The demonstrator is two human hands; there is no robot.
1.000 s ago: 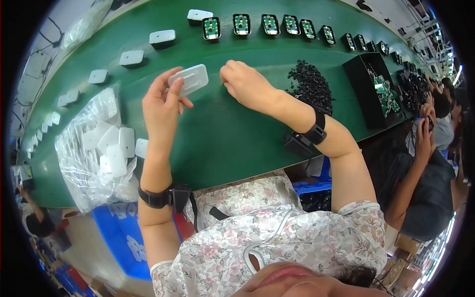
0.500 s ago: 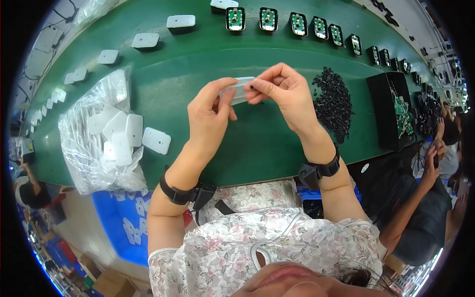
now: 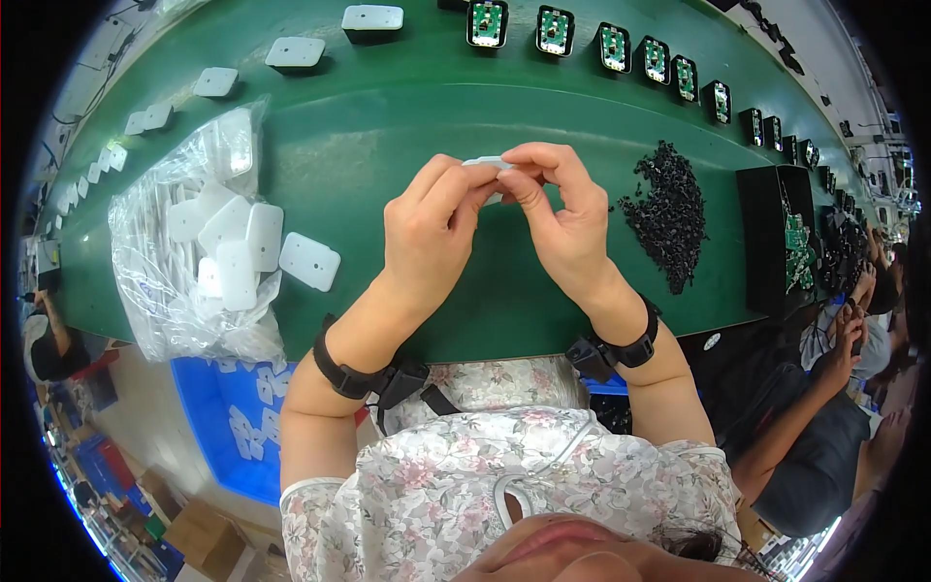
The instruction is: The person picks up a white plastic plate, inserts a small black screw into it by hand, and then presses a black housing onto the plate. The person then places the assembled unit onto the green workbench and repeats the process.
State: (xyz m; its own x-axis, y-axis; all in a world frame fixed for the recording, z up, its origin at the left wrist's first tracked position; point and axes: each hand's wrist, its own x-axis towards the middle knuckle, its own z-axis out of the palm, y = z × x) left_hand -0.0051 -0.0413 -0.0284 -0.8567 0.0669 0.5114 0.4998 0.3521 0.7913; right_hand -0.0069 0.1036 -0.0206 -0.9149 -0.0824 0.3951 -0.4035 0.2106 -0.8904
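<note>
Above the middle of the green table, a white plastic cover (image 3: pixel 488 161) is mostly hidden by my fingers. My left hand (image 3: pixel 430 221) grips it, thumb and fingers pressed together at its left side. Pinched against its right side are the fingertips of my right hand (image 3: pixel 565 218). Whether a small black part sits between those fingertips is hidden. Right of my hands spreads a pile of small black parts (image 3: pixel 669 218). To the left, a clear plastic bag (image 3: pixel 155 291) spills several white covers (image 3: pixel 236 276), and one loose white cover (image 3: pixel 310 261) lies beside it.
Several black housings with green circuit boards (image 3: pixel 555 31) line the far side. White-topped units (image 3: pixel 296 52) curve away at the far left. A black box (image 3: pixel 766 228) holds circuit boards at the right. A blue bin (image 3: pixel 208 427) stands below the table edge. Other people sit right and left.
My hands have come together at the cover; the small black part seen at my right fingertips is now out of sight. The cover has tilted. The whole view has shifted slightly.
</note>
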